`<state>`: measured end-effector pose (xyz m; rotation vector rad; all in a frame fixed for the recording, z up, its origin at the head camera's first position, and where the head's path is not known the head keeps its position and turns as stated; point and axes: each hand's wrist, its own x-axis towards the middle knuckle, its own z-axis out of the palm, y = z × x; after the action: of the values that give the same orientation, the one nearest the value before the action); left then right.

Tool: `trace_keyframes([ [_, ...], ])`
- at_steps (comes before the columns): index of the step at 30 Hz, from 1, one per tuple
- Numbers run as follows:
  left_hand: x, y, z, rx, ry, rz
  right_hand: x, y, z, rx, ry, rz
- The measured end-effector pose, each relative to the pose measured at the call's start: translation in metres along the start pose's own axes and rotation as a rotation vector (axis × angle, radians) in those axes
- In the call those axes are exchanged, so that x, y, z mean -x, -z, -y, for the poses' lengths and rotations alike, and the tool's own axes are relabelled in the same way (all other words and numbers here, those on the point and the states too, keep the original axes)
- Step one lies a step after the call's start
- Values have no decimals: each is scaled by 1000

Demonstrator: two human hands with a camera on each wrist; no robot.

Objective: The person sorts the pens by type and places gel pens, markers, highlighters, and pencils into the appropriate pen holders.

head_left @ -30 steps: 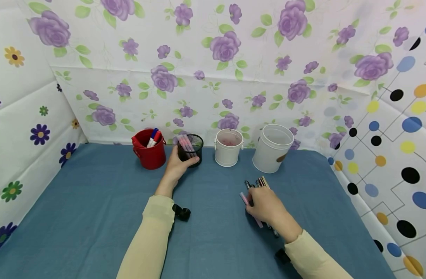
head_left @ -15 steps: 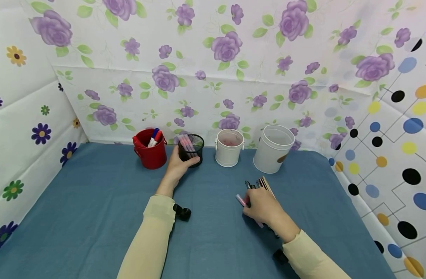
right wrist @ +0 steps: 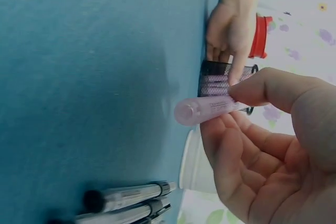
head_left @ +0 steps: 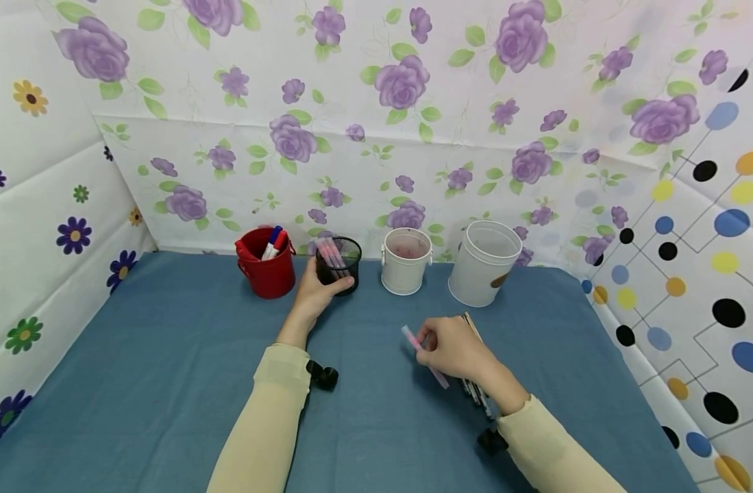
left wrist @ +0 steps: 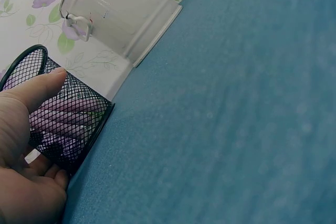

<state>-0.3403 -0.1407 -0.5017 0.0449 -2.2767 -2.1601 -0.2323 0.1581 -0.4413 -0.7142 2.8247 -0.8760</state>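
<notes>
My left hand (head_left: 314, 296) grips a black mesh pen cup (left wrist: 79, 106), its thumb across the near side. Several pink pens (head_left: 330, 252) lean inside that cup. Between thumb and fingertips, my right hand (head_left: 458, 346) pinches one more pink pen (right wrist: 205, 109), which slants over the blue cloth. Several clear-barrelled pens with black ends (right wrist: 131, 198) lie on the cloth under and beside the right hand. The hand covers part of this group in the head view, and a thin tan stick (head_left: 472, 325) pokes out behind it.
A red bucket (head_left: 274, 277) holding red and blue-capped markers stands left of the mesh cup. To its right are a small white bucket (head_left: 403, 274) and a taller white bin (head_left: 475, 277). Flowered sheeting (head_left: 351, 171) rises behind the blue cloth (head_left: 166, 383).
My right hand has drawn the pink pen up and leftward, away from the other pens. The left hand stays on the mesh cup.
</notes>
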Motion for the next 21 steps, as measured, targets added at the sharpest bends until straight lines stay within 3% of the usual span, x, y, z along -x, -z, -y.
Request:
trace_keyframes([
  [12,0,0,1,-35,-19,-16,-39,12,12,-123,73,-194],
  [21,0,1,1,-46,-20,-20,-72,25,36,-217,60,-322],
])
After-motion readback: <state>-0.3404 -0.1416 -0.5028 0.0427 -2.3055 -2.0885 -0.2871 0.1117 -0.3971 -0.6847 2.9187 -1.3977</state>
